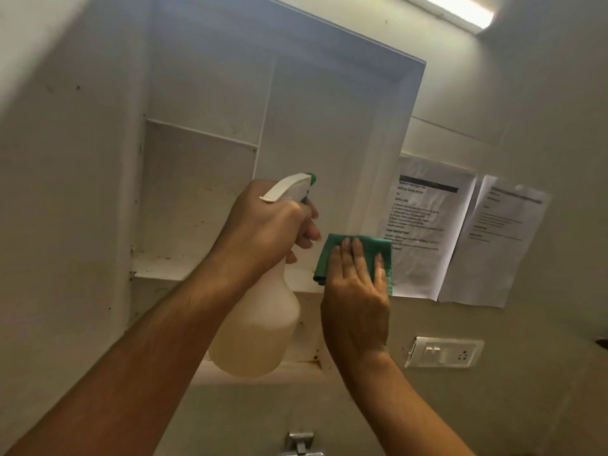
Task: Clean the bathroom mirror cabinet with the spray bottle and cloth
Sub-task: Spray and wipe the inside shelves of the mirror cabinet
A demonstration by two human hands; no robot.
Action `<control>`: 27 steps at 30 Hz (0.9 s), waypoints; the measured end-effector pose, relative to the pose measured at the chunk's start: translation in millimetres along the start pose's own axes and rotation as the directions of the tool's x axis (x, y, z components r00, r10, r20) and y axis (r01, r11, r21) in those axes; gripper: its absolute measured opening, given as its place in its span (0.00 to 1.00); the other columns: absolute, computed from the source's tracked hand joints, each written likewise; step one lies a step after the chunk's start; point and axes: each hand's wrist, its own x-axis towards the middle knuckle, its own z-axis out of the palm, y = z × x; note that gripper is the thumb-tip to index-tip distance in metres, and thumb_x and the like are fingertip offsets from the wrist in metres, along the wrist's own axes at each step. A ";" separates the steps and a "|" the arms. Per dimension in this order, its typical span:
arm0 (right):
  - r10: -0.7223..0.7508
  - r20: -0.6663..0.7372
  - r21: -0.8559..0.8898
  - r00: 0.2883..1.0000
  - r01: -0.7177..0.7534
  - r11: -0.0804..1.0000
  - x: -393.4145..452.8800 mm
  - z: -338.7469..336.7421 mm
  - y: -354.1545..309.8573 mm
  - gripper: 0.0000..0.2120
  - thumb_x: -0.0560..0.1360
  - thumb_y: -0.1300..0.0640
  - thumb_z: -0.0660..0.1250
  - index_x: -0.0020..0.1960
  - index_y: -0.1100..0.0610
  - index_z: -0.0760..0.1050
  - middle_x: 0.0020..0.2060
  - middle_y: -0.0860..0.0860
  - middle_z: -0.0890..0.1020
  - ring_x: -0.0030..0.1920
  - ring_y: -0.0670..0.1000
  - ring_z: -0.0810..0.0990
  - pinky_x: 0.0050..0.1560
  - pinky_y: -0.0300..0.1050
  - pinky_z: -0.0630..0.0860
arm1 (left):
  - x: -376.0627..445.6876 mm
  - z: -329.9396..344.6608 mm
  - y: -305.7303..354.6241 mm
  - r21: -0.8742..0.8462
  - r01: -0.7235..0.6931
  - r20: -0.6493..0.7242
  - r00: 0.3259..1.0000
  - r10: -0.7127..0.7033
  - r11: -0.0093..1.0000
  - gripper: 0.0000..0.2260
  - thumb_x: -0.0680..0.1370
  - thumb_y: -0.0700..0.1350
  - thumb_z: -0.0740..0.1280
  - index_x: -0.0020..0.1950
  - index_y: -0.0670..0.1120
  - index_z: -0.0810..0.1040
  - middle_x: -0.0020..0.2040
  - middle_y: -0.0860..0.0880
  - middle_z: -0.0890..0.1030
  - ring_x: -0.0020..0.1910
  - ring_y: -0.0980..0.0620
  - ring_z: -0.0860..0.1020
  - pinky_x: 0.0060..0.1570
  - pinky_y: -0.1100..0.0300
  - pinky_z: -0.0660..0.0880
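The white cabinet [322, 133] hangs open in front of me, with its door [65, 192] swung out to the left and bare white shelves inside. My left hand [266, 225] grips the neck of a translucent white spray bottle [260, 327], fingers on the trigger, its green-tipped nozzle [311, 179] aimed into the cabinet. My right hand [357, 297] lies flat on a folded green cloth [378, 246], pressing it against the cabinet's lower right edge.
Two printed paper sheets [424, 225] [493, 245] hang on the wall right of the cabinet. A white switch and socket plate [444, 352] sits below them. A metal tap top [301, 442] shows at the bottom. Dark specks dot the door and the lower shelf [164, 264].
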 end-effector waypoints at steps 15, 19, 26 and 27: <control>-0.028 0.197 0.050 0.980 0.019 0.999 -65.7 11.1 -5.5 0.27 0.68 0.63 0.71 0.67 0.65 0.73 0.65 0.62 0.76 0.67 0.60 0.74 0.64 0.68 0.70 | -7.0 -5.3 -2.3 -0.035 0.034 0.002 0.999 -0.034 0.999 0.09 0.74 0.35 0.63 0.43 0.43 0.83 0.36 0.45 0.86 0.34 0.52 0.84 0.26 0.63 0.75; -0.008 0.229 0.058 0.973 -0.006 0.998 -71.8 13.5 -7.2 0.29 0.67 0.63 0.73 0.67 0.64 0.73 0.65 0.61 0.76 0.67 0.59 0.74 0.65 0.67 0.67 | -9.1 -5.2 -6.1 -0.039 0.061 0.001 0.998 -0.061 0.997 0.08 0.74 0.35 0.64 0.46 0.42 0.82 0.37 0.45 0.86 0.34 0.53 0.84 0.26 0.64 0.74; 0.012 0.355 0.113 0.935 -0.056 0.992 -115.4 23.4 -18.3 0.32 0.60 0.62 0.81 0.62 0.62 0.78 0.61 0.58 0.80 0.63 0.57 0.78 0.61 0.65 0.68 | -12.0 -6.5 -14.2 -0.029 0.071 0.009 0.997 -0.071 0.997 0.07 0.75 0.37 0.64 0.44 0.45 0.82 0.35 0.48 0.86 0.35 0.53 0.84 0.31 0.60 0.77; 0.014 0.365 0.121 0.931 -0.062 0.991 -118.7 23.5 -19.1 0.31 0.60 0.62 0.81 0.62 0.62 0.79 0.60 0.58 0.80 0.62 0.57 0.79 0.61 0.65 0.68 | -11.7 -6.3 -14.4 -0.025 0.072 0.006 0.997 -0.072 0.997 0.07 0.75 0.37 0.64 0.45 0.45 0.82 0.36 0.48 0.86 0.36 0.52 0.84 0.31 0.60 0.77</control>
